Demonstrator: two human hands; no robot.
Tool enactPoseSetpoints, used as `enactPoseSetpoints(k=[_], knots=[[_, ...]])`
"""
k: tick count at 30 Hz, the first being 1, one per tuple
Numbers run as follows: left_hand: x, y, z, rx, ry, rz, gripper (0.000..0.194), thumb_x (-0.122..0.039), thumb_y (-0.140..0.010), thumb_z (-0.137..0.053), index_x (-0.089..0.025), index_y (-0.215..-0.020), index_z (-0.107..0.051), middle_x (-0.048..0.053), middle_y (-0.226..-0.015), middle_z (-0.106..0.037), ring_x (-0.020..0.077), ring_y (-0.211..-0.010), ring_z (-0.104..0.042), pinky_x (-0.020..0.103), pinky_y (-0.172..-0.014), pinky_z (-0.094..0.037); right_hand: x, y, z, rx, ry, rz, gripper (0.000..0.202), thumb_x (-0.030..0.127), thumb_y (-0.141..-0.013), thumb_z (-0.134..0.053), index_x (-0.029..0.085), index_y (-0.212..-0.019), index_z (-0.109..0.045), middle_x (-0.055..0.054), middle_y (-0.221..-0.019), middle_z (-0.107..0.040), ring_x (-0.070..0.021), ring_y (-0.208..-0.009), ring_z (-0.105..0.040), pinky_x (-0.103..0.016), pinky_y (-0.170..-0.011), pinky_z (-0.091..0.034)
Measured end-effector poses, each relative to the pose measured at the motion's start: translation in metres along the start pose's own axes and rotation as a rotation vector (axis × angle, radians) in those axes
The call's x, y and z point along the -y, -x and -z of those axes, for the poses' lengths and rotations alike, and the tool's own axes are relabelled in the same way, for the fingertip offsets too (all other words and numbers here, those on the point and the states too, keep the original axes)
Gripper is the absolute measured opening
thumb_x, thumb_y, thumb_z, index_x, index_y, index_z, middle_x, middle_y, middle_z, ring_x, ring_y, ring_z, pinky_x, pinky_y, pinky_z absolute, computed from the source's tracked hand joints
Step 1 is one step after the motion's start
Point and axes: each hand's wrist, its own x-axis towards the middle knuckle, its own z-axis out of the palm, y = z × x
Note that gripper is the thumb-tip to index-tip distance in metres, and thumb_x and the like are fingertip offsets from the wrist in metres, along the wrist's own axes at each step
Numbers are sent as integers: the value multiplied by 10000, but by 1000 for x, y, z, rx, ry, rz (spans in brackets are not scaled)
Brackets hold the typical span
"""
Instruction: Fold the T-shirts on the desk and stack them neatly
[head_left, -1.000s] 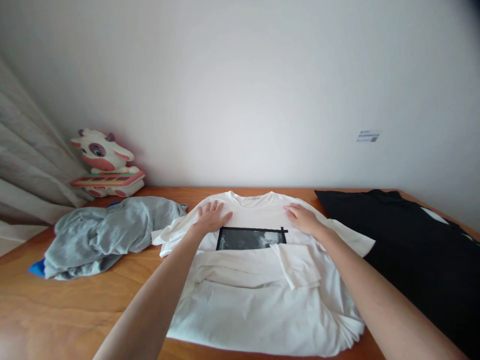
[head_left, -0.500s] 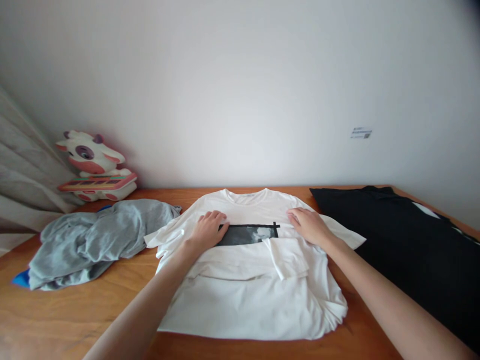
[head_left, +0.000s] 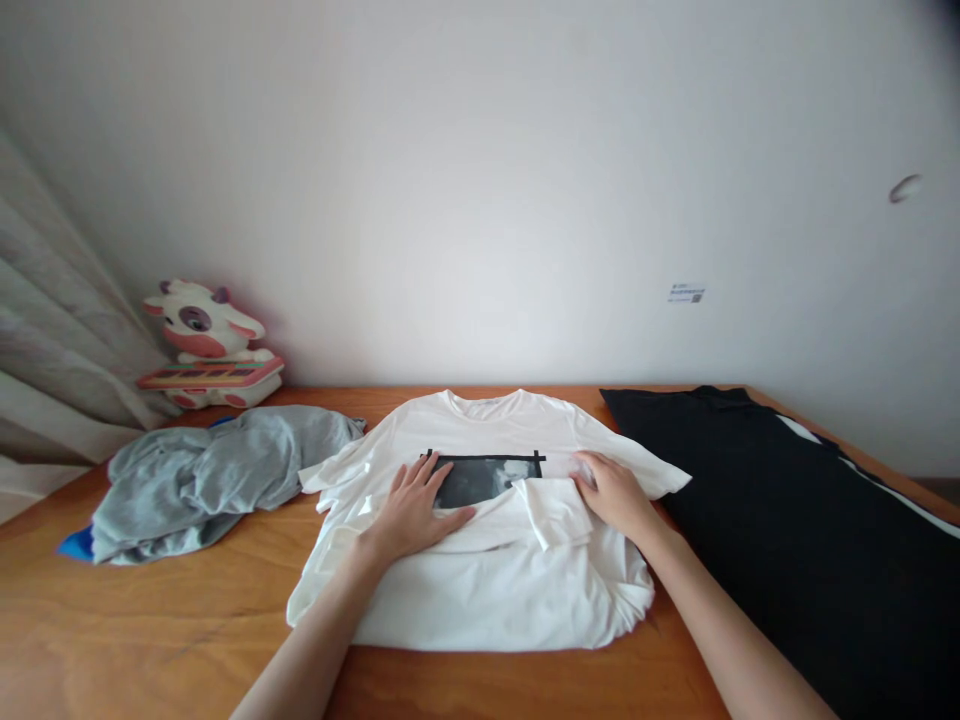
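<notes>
A white T-shirt (head_left: 480, 600) with a dark framed print (head_left: 472, 480) lies on the wooden table, its collar toward the wall. Its lower part is bunched and folded over below the print. My left hand (head_left: 412, 507) rests flat on the shirt at the print's left edge, fingers spread. On the right side of the shirt, my right hand (head_left: 611, 492) touches the cloth beside a folded-over sleeve (head_left: 553, 512). The fingers of that hand are bent together at the fabric, and whether they pinch it is hard to see.
A crumpled grey garment (head_left: 225, 475) with a blue part lies at the left, before a cow-shaped toy keyboard (head_left: 214, 375). Black clothing (head_left: 780, 530) is spread at the right. Behind the table (head_left: 150, 640) stands a white wall; a curtain (head_left: 67, 350) hangs at the left.
My left hand has moved down a little and spread its fingers on the shirt. My right hand has shifted slightly down, its fingers more bent. The camera view has turned slightly.
</notes>
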Motion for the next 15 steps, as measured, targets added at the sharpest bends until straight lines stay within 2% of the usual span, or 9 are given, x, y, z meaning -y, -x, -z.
enactPoseSetpoints(k=[4,9,15], knots=[[1,3,-4,-12,-8,-7,904,-804,-874,-489,-168,-1516,-489,188,-1645,-346,372,-1529,-307,590,-1243,-227,1,-7,-3,-45,-14,-110,298,262,-987,-475,192,-1090,-745,-115,-1134,-769,-275,-1066,-710,-379,-926,-511],[1,2,-3,-24,-24,-18,871,-786,-895,-477,-170,-1511,-498,187,-1638,-361,356,-1525,-326,582,-1239,-242,4,-14,-6,-100,-43,-225,249,400,-941,-595,260,-990,-795,-73,-1103,-775,-274,-1019,-708,-367,-846,-510],[-1,3,-1,-9,-28,-3,839,-755,-901,-504,-177,-1510,-500,173,-1645,-355,371,-1523,-322,585,-1236,-252,2,-16,-9,-141,-76,-292,242,406,-903,-609,269,-885,-808,-77,-1063,-783,-294,-979,-708,-378,-804,-502]])
